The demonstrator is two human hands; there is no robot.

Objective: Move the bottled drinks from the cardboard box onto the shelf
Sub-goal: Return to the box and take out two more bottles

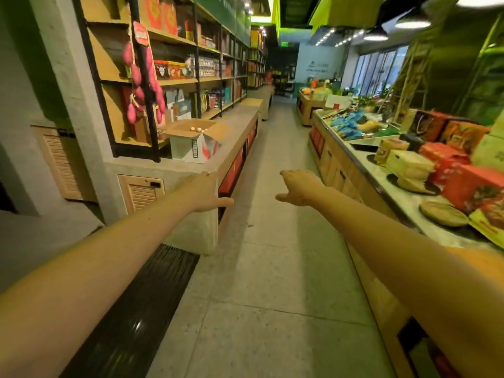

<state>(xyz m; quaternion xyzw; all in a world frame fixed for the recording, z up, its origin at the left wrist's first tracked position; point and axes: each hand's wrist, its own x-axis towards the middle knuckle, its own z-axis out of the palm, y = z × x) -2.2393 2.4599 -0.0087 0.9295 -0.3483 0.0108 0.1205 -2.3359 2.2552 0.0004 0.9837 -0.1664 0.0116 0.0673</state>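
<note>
**Ahead of both hands: the opened box, not yet reached**

Left hand (pixel 203 192) and right hand (pixel 297 188) are stretched forward, loosely spread with thumbs out, holding nothing. The cardboard box (pixel 188 145) stands well beyond the left hand and off to its left, flaps raised, on the concrete bench (pixel 237 118). Bottle caps (pixel 198 129) show inside it. The shelf (pixel 177 81) rises directly behind the box.

Likely hazards: the box sits near the bench's front edge, so a one-sided tug on a tightly packed bottle could drag it off. A pink hanging string (pixel 140 85) beside the shelf opening could also snag a lifted bottle.
</note>
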